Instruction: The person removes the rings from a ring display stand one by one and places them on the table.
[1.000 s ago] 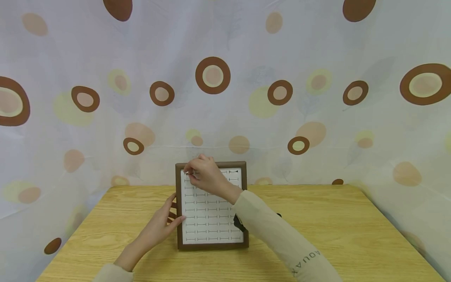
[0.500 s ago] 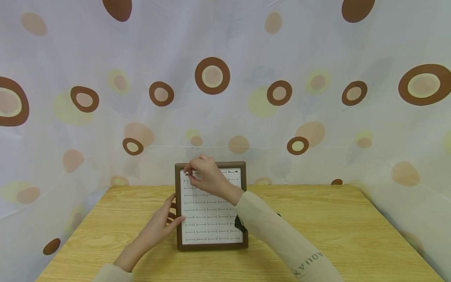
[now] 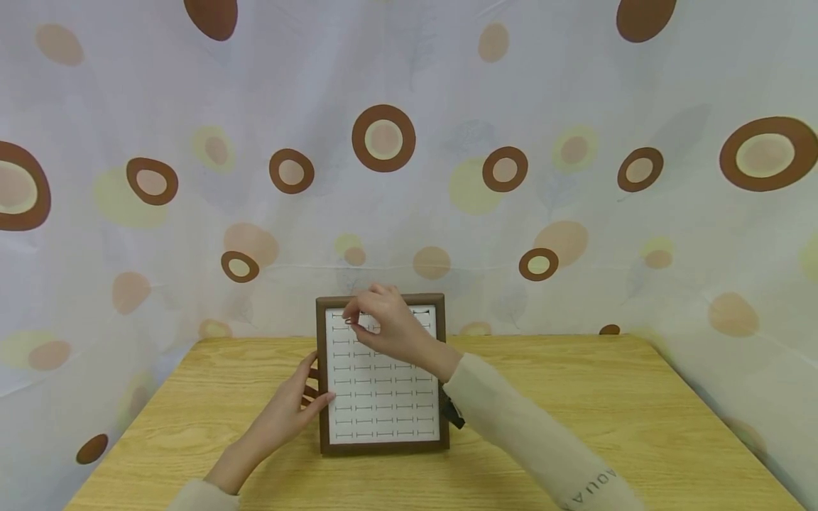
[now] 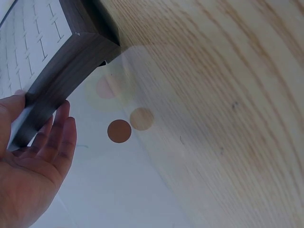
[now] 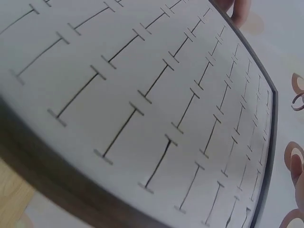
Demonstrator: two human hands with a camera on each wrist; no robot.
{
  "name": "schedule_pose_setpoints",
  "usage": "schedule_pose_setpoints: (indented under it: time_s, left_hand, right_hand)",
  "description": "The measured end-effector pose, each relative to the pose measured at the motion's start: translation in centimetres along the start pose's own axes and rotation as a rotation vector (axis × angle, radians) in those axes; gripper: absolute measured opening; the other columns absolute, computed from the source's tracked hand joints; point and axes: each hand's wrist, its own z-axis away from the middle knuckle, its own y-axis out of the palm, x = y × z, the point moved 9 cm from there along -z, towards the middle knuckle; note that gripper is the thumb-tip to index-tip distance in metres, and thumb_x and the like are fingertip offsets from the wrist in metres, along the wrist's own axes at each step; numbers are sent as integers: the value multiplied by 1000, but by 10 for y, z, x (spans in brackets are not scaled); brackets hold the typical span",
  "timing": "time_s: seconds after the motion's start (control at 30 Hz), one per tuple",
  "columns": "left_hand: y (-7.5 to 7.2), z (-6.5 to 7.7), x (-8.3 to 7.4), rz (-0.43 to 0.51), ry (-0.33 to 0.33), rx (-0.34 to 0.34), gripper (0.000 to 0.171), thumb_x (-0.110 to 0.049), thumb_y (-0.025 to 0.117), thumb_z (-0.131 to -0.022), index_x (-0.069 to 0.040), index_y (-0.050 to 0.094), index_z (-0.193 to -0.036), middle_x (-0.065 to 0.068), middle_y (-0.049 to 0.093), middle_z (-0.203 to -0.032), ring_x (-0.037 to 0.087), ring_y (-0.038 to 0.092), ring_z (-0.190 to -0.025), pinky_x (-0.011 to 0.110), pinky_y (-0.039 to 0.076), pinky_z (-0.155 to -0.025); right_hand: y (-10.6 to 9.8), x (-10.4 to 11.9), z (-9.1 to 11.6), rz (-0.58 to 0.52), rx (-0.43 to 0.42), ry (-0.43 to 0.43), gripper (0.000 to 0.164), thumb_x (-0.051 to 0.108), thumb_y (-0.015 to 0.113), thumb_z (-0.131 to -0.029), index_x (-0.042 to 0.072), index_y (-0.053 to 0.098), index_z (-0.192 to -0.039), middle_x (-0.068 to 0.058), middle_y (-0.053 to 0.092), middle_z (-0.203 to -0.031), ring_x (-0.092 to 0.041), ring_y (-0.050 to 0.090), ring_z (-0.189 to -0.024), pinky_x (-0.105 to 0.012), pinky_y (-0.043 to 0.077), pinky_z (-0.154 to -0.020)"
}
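Observation:
A display board (image 3: 383, 397) with a brown frame and a white face cut with rows of slits stands upright on the table. My left hand (image 3: 290, 404) grips its left edge; in the left wrist view the thumb (image 4: 12, 107) lies on the front and the fingers (image 4: 59, 137) reach behind. Before the board's upper left part, my right hand (image 3: 386, 326) pinches a small ring (image 3: 348, 321) between thumb and finger. The ring (image 5: 298, 101) shows as a thin open curve at the right wrist view's edge, apart from the board. Part of the top slit row is hidden by this hand.
The board stands on a wooden table (image 3: 562, 411). Behind the table hangs a pale curtain (image 3: 409, 213) with brown and yellow spots. A small black object (image 3: 453, 414) shows beside the right sleeve, at the board's right edge.
My right hand has drawn away from the top left slit, moving slightly right with the ring pinched in it. The left hand keeps its grip on the board.

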Motion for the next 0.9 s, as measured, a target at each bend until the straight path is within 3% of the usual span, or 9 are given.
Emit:
schedule_pose_setpoints:
  time_s: [0.37,0.8,0.9]
  left_hand:
    - [2,0,2,-4,2,-4,72,-22,63,-87,-1,21,-142,10,56,-109,10,61,-79,16,50,-65]
    - [2,0,1,-33,-15,1,72,-21,63,-87,0,21,-142,11,56,-111,12,62,-81,16,50,-67]
    - [1,0,0,-25,-10,-4,72,-20,63,-87,1,21,-142,11,56,-111,12,62,-80,17,51,-67]
  right_hand:
    - [-28,-11,33,-2,-18,25,17,0,68,-75,9,63,-88,2,65,-83,-12,49,-81,-31,39,-80]
    - [-62,-25,92,8,-69,10,26,-4,72,-68,9,62,-87,2,63,-81,-13,47,-79,-35,36,-74]
    - [-68,-30,107,13,-58,45,25,-4,73,-67,9,62,-87,2,63,-80,-11,47,-81,-35,36,-76]
